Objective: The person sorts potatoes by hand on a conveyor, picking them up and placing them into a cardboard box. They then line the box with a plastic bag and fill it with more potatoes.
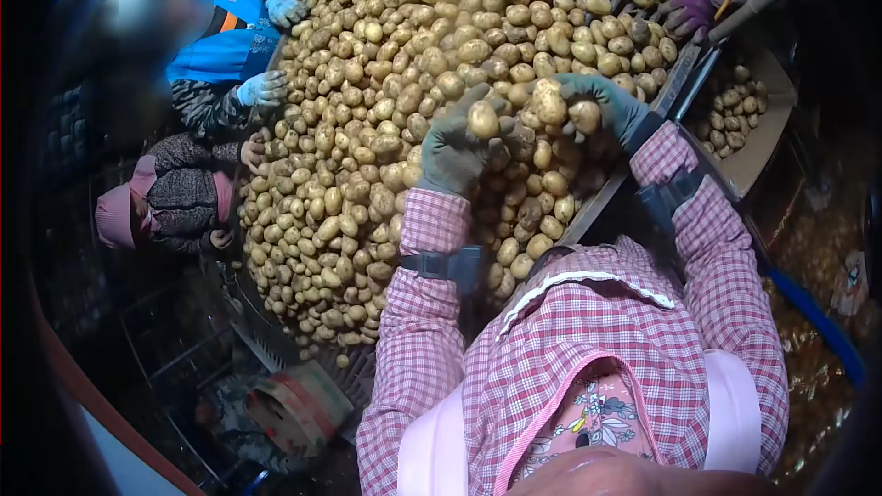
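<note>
A large heap of potatoes (367,110) spreads in front of me, many with dirt on their skins. My left hand (452,154), in a grey-green glove, is closed around a potato (483,119) just above the heap. Across from it, my right hand (608,103) wears a matching glove. Its fingers curl around a big potato (549,103) and a smaller potato (585,117). Both hands are close together over the near part of the heap, and loose potatoes lie between and beneath them.
A person in a blue vest (220,32) and another in a pink cap (117,216) stand at the left edge, hands at the heap. A purple glove (687,11) shows at upper right. Potatoes lie in a cardboard box (770,73) beyond the metal rail (602,207).
</note>
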A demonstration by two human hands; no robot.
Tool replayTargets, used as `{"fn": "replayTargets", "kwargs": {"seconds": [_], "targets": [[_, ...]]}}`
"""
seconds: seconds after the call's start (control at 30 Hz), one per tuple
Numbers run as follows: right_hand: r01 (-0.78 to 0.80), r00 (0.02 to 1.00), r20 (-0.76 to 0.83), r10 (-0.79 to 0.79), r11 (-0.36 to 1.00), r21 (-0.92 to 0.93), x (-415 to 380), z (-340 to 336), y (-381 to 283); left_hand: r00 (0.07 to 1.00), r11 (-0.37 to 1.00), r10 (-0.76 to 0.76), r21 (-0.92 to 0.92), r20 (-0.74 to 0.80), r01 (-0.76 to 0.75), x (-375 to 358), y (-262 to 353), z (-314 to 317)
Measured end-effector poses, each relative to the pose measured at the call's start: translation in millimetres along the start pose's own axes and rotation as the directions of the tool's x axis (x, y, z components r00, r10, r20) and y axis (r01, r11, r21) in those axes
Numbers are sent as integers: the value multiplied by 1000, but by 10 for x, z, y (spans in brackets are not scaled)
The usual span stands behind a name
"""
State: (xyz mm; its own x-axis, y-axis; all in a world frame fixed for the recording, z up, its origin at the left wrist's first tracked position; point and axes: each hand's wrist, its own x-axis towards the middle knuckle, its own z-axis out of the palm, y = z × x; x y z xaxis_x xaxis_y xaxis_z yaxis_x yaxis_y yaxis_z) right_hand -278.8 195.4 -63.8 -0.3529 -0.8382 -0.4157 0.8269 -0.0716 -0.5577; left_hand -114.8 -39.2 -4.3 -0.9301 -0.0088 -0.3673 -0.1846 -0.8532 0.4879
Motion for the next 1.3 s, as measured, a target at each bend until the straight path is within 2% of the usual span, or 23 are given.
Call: {"fn": "replayTargets", "kwargs": {"seconds": [0.03,0.07,0.1,0.13,0.23,0.27,0.33,0.4,0.47,0.53,0.57,0.63,0.73,0.8,0.83,0.87,0.93,0.97,1.0,1.07,1.13,1.2,1.3], "targets": [[-119,983,154,102,987,111,-78,52,-1,999,999,-42,-10,-4,42,27,-60,33],[23,1000,-17,-23,1000,0,-135,135,135,980,877,188,436,71,-200,63,-180,15],[147,989,28,-145,981,-123,-176,136,258,905,517,348,756,244,-402,92,-319,37],[270,963,84,-257,933,-238,-232,125,349,950,649,271,701,152,-297,103,-397,52],[-80,991,125,56,977,196,-531,128,338,988,913,16,406,-151,47,186,-579,157],[-69,993,104,48,976,209,-627,126,353,964,947,-87,280,-253,159,227,-625,198],[-45,998,56,32,971,234,-811,81,373,978,945,-117,283,-171,163,266,-735,375],[208,974,-88,-209,978,-28,-987,-146,401,966,959,-247,125,-77,255,399,-825,287],[308,932,-141,-335,934,-181,-1375,-265,204,954,945,-212,203,-212,255,410,-918,484],[249,953,-163,-257,966,-67,-1782,-785,-38,934,932,-211,230,-288,281,389,-989,554],[356,865,-260,-429,891,-283,-1883,-1202,-138,917,924,-252,205,-308,323,383,-989,549],[277,601,-417,-682,667,-691,-2150,-1834,-445,924,941,-220,180,-314,286,411,-1112,532],[152,372,-472,-799,554,-819,-2400,-1416,-773,936,938,-300,120,-182,324,406,-1145,444],[328,551,-412,-725,643,-692,-2183,-1392,-510,948,940,-276,159,-157,300,378,-1252,585],[425,721,-288,-630,731,-534,-1985,-1523,-258,952,949,-257,142,-167,281,422,-1315,606],[323,792,-409,-454,879,-350,-1824,-734,-88,956,943,-253,183,-149,279,475,-1381,656],[220,923,-312,-224,974,-50,-1474,-415,385,963,928,-241,263,-118,265,568,-1514,788],[273,902,-345,-261,962,-16,-1307,-331,490,998,857,-63,513,27,40,553,-1610,814],[327,877,-376,-298,945,14,-1140,-246,596,996,643,-36,765,80,-39,449,-1522,906],[213,924,-347,-159,969,124,-936,-360,695,984,511,157,846,85,-154,288,-1358,912],[82,952,-291,-90,996,-38,-890,-260,504,913,187,392,962,113,-199,128,-988,590],[-13,959,-280,-43,981,-195,-761,-199,390,827,-60,562,998,26,9,-132,-506,359],[166,955,-138,-263,858,-485,-349,-380,289,739,-371,664,907,112,197,-458,-80,-432]]}}
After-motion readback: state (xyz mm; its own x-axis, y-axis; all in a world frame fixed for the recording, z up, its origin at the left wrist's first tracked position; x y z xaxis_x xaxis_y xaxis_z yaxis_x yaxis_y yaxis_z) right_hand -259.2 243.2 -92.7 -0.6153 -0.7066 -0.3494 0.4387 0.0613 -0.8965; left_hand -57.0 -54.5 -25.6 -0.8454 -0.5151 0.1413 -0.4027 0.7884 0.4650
